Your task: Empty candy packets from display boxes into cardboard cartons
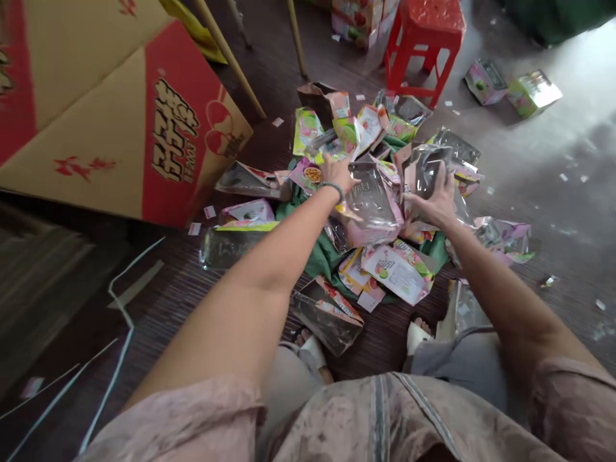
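Note:
A loose pile of flattened fruit-printed boxes with clear plastic windows lies on the floor over a green cloth [327,255]. My left hand [335,174] rests on the pile's upper middle, fingers spread, beside a clear-windowed box [370,199]. To the right, my right hand [437,197] is spread over another windowed box [426,168], its thumb pointing left. Neither hand is closed around anything. Below them lies a white and pink box panel [398,271], and a dark windowed box [327,311] is near my feet.
A large red and brown carton [187,122] stands at the left. Behind the pile are a red stool [426,45] and a wooden pole [231,58]. Two small boxes, one pink [486,81] and one green [534,93], sit at the upper right. Paper scraps dot the floor.

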The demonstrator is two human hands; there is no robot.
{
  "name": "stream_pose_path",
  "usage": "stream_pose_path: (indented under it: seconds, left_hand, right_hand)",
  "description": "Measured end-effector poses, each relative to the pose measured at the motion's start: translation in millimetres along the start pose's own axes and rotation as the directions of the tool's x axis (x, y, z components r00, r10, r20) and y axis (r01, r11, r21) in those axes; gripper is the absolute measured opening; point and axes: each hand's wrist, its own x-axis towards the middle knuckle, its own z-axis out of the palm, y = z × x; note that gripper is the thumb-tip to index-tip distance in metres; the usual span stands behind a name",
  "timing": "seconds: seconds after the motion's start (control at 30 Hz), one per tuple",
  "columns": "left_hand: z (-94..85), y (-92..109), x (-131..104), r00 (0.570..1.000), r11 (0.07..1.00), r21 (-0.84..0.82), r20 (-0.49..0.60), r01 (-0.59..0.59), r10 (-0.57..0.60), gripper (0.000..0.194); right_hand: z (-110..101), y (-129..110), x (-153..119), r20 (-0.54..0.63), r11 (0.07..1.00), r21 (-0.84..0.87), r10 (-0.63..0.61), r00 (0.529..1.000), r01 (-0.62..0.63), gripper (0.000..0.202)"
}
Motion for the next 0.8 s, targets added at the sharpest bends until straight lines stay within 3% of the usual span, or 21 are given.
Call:
stream_pose_path:
  seconds: [0.07,0.13,0.2,0.27,0.33,0.37,0.43,0.47,0.5,0.53,0.57,0.6,0.63,0.67,0.7,0.73,0.8]
  left_hand:
    - [3.8,-3.5,-4.7,0.996,0.996,0.019,-0.003,-0.087,0.087,0.054]
    - [-2.6,-5.9,-10.2,0.983,0.983,0.012,0.009,-0.181,0.181,0.06]
    - [-15.8,-11.8,-20.8,0.973,0.973,-0.005,0.003,-0.23,0.23,0.064]
    - [-32.9,-26.3,-42.5,0.982,0.981,0.042,0.025,-0.188,0.188,0.054]
    - [-51.5,-53.4,-77.3,0.986,0.98,0.179,0.155,-0.092,0.064,0.041]
    - [-60.5,-71.7,-98.8,0.968,0.963,0.266,0.251,-0.043,-0.026,0.04]
    - [-76.4,-114.7,-145.7,0.876,0.933,0.357,0.436,0.042,-0.207,0.042]
    - [-82.8,-137.6,-168.9,0.838,0.939,0.31,0.465,0.15,-0.287,0.035]
    - [-87.7,-160.1,-190.4,0.84,0.92,0.206,0.377,0.334,-0.389,0.028]
    - [-91.1,-181.4,-208.9,0.83,0.849,0.023,0.197,0.528,-0.522,0.022]
    - [-92.9,-200.9,-223.7,0.746,0.732,-0.194,-0.005,0.653,-0.666,0.021]
    - [-92.9,-218.4,-233.9,0.586,0.593,-0.387,-0.151,0.706,-0.796,0.024]
    - [-91.1,-233.7,-239.4,0.416,0.455,-0.527,-0.2,0.718,-0.887,0.029]
    - [-87.9,-246.7,-240.4,0.29,0.322,-0.608,-0.154,0.726,-0.945,0.036]
    - [-83.3,-257.3,-237.3,0.225,0.2,-0.635,-0.042,0.746,-0.973,0.041]
    - [-78.0,-265.6,-231.3,0.209,0.106,-0.636,0.089,0.765,-0.974,0.043]
    - [-66.7,-275.3,-215.0,0.268,0.029,-0.659,0.264,0.751,-0.926,0.041]
  right_hand:
    - [29.5,-7.5,-3.4,0.026,0.995,-0.083,-0.057,0.998,0.059,0.133]
    - [46.5,-14.1,9.4,0.05,0.99,-0.101,-0.094,0.994,0.099,0.133]
    - [46.8,-18.6,31.7,0.064,0.99,-0.082,-0.106,0.992,0.111,0.129]
    - [29.9,-21.5,49.9,0.076,0.989,-0.078,-0.118,0.99,0.124,0.126]
    - [1.4,-24.2,51.8,0.096,0.981,-0.123,-0.14,0.985,0.152,0.121]
    - [-14.1,-25.7,44.7,0.103,0.973,-0.156,-0.157,0.982,0.172,0.118]
    - [-40.9,-29.0,14.6,0.098,0.952,-0.215,-0.201,0.975,0.218,0.108]
    - [-49.5,-30.6,-7.2,0.084,0.942,-0.231,-0.229,0.97,0.243,0.103]
    - [-53.6,-32.2,-32.8,0.068,0.934,-0.23,-0.263,0.962,0.272,0.097]
    - [-52.4,-34.2,-61.3,0.061,0.927,-0.213,-0.302,0.951,0.308,0.091]
    - [-45.7,-36.7,-91.9,0.077,0.918,-0.175,-0.347,0.935,0.356,0.084]
    - [-33.6,-40.4,-123.7,0.127,0.902,-0.114,-0.402,0.907,0.416,0.075]
    - [-16.8,-45.5,-155.4,0.234,0.877,-0.034,-0.459,0.857,0.479,0.066]
    - [3.6,-52.1,-185.5,0.369,0.848,0.06,-0.509,0.777,0.527,0.059]
    - [26.2,-59.9,-212.3,0.503,0.831,0.128,-0.525,0.687,0.541,0.059]
    - [49.4,-68.6,-234.4,0.609,0.831,0.128,-0.497,0.619,0.541,0.066]
    - [90.5,-85.1,-261.2,0.71,0.816,0.065,-0.442,0.548,0.574,0.087]
